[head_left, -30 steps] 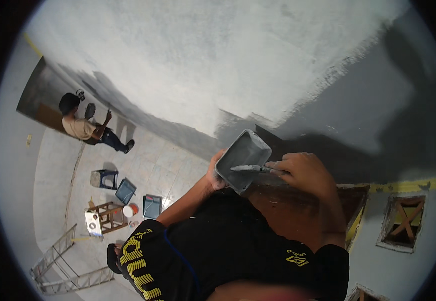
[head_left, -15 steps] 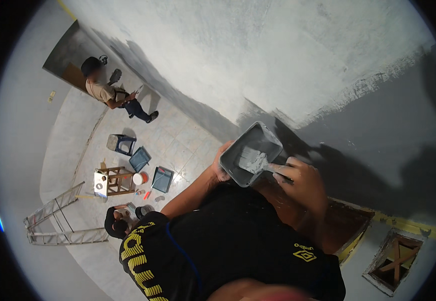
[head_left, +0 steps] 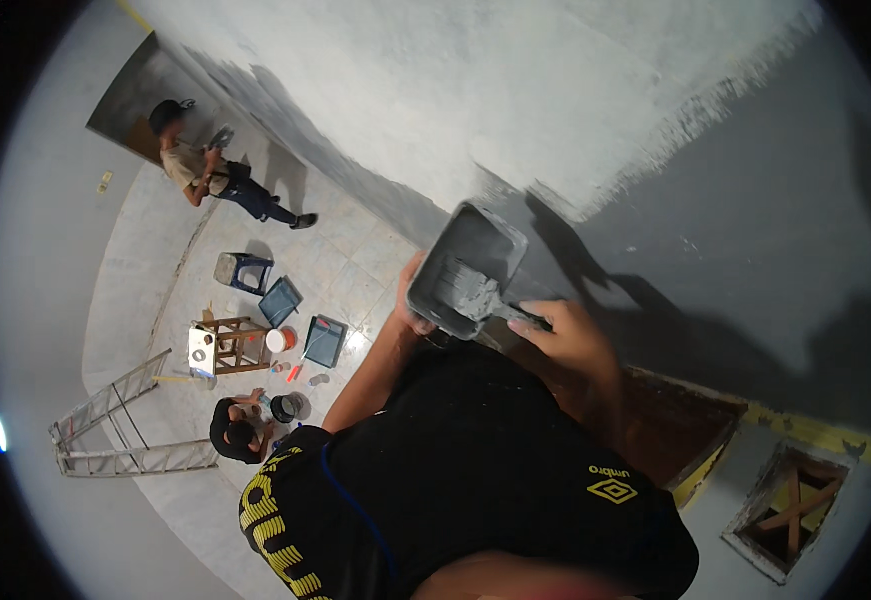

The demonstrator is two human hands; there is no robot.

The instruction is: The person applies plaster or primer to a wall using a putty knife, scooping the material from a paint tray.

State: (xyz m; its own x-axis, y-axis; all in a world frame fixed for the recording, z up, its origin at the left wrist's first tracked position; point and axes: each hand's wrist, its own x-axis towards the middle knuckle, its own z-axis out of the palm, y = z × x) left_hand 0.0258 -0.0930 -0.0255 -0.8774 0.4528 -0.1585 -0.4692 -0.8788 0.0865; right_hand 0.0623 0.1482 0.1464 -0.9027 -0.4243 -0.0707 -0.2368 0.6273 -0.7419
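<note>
My left hand [head_left: 411, 295] is wrapped round the side of a grey rectangular paint tub [head_left: 485, 236], which is tilted in front of my chest. In my right hand [head_left: 567, 336] is the handle of a wide paintbrush [head_left: 469, 291]. Its bristles, coated in pale grey-white paint, lie inside the tub against its inner surface. Just beyond the tub rises a wall with a whitish coated area [head_left: 555, 100] and a darker grey area [head_left: 705, 250], meeting in a ragged brushed edge.
One person [head_left: 217, 172] stands by the doorway at far left; another [head_left: 238, 428] crouches beside a dark bucket [head_left: 285, 407]. Paint trays [head_left: 324, 342], a stool [head_left: 243, 271], a wooden frame stand [head_left: 239, 346] and a ladder [head_left: 125, 430] occupy the floor. A crossed-board opening [head_left: 793, 508] is lower right.
Both hands, with the tub and brush, have shifted left and slightly up in view. The brush remains in the tub. The standing person has turned and raised an arm.
</note>
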